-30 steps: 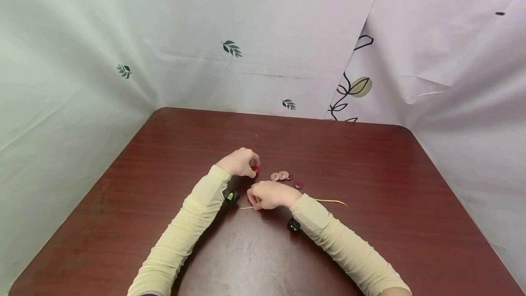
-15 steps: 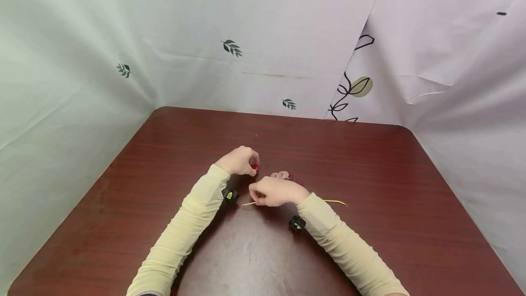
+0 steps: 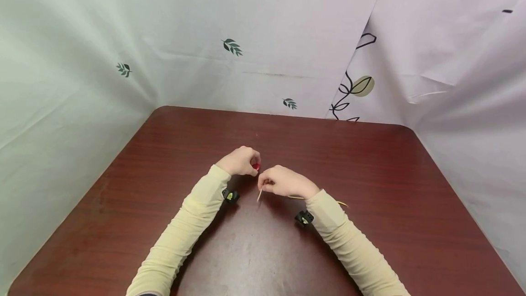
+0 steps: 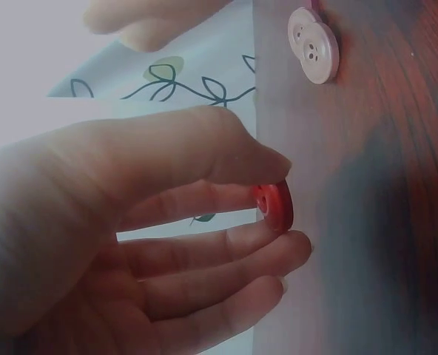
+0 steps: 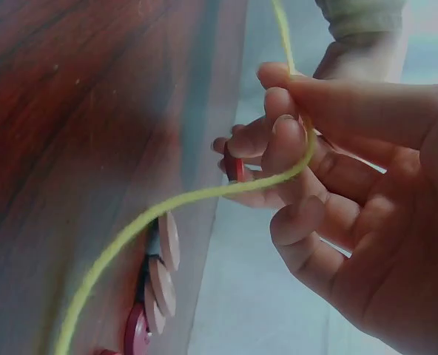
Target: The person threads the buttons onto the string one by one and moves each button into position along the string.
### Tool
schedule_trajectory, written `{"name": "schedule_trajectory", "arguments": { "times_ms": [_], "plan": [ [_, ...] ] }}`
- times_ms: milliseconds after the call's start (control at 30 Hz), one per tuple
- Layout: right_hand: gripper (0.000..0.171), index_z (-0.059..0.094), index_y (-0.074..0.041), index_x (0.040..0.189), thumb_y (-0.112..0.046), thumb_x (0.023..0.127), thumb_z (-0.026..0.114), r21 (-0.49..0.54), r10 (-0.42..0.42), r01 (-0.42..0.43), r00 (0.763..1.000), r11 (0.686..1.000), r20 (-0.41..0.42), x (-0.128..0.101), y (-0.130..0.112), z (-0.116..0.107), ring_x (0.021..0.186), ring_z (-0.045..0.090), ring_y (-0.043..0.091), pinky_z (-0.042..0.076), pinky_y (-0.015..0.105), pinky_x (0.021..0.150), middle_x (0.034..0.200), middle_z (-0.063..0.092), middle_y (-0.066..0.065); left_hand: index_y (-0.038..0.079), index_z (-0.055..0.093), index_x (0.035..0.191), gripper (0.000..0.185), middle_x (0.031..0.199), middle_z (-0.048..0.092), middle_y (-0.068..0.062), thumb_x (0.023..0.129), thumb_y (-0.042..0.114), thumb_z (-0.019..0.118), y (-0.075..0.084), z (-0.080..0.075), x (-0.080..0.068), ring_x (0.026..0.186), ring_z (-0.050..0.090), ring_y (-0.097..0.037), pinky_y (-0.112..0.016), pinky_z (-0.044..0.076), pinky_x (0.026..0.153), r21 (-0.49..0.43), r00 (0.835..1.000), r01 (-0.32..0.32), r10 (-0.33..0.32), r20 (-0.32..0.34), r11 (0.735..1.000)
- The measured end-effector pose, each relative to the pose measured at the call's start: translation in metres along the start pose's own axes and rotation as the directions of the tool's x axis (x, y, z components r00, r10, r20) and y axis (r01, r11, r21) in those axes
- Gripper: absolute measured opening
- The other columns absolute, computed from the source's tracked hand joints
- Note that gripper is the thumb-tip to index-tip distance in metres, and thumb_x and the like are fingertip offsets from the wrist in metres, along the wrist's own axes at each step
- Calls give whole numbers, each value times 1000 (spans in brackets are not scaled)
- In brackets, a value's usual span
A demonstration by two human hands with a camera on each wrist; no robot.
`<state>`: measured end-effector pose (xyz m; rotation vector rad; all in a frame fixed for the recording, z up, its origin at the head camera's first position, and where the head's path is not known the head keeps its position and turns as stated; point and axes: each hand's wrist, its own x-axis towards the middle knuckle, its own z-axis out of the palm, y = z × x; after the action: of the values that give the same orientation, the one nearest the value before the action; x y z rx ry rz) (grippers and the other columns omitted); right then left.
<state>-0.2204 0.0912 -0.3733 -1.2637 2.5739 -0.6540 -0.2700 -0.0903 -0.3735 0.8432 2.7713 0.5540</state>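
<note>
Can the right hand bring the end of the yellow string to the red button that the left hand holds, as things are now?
Probably yes. The right hand pinches the yellow string near its end, close beside the left hand, which holds the red button on edge between thumb and fingertips. Nothing lies between them; the pale buttons sit aside on the table.

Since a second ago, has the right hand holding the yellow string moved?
Yes. The right hand with the thin yellow string moved away from the body, closer to the left hand pinching the small red button.
</note>
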Motion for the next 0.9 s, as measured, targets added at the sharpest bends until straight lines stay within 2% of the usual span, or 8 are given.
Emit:
{"name": "schedule_trajectory", "arguments": {
  "times_ms": [167,267,367,533,633,767,833,900],
  "plan": [
    [14,63,-11,83,-7,91,53,69,60,-60,998,996,-4,-3,5,-3,64,45,3,39,18,63,74,59,-3,7,68,86,11,75,61,-3,76,8,74,-1,1,3,65,53,-13,-21,43,60,-6,1000,4,-4,0,1000],
    [15,64,-9,85,-8,92,51,99,103,-100,994,990,-23,-5,8,-7,62,43,5,36,19,61,74,60,2,8,68,86,12,75,61,-3,76,8,74,-1,1,5,66,53,-13,-21,43,61,-8,1000,5,-5,0,1000],
    [16,66,-6,87,-13,93,53,120,138,-130,989,984,-59,-6,13,-10,61,42,6,35,19,59,73,62,3,9,66,87,13,76,61,-2,76,8,75,0,1,6,68,53,-13,-22,43,62,-18,1000,-2,2,-4,1000],
    [14,65,-8,83,-19,91,61,162,207,-193,975,968,-79,-8,23,-15,56,40,5,33,19,53,63,55,0,9,65,88,16,79,64,-3,76,8,74,1,3,8,72,55,-14,-24,45,67,-52,999,-26,25,-20,998],
    [12,67,-9,84,-18,90,63,190,237,-219,968,957,-78,-9,27,-18,58,48,6,35,19,53,67,64,6,8,64,91,17,82,66,-3,76,8,74,2,4,10,75,59,-13,-24,48,70,-78,999,-48,46,-27,996],
    [12,69,-6,87,-16,89,63,222,266,-236,958,946,-112,-13,31,-23,67,66,18,44,19,56,77,73,12,5,65,96,21,86,69,-5,77,7,72,3,7,10,78,65,-14,-24,53,73,-160,993,-108,101,-53,981],
    [13,69,-5,88,-16,90,62,230,274,-239,952,943,-137,-14,33,-24,69,69,23,46,21,57,75,73,13,2,64,99,23,87,69,-6,77,6,71,4,7,10,79,67,-14,-26,55,75,-213,988,-146,132,-81,966],
    [13,68,-6,89,-17,90,62,211,277,-239,945,948,-174,-15,35,-25,65,66,22,45,21,58,73,71,12,1,64,101,25,88,70,-6,77,5,71,5,8,10,81,68,-15,-27,56,77,-254,980,-187,161,-118,949]
  ]
}}
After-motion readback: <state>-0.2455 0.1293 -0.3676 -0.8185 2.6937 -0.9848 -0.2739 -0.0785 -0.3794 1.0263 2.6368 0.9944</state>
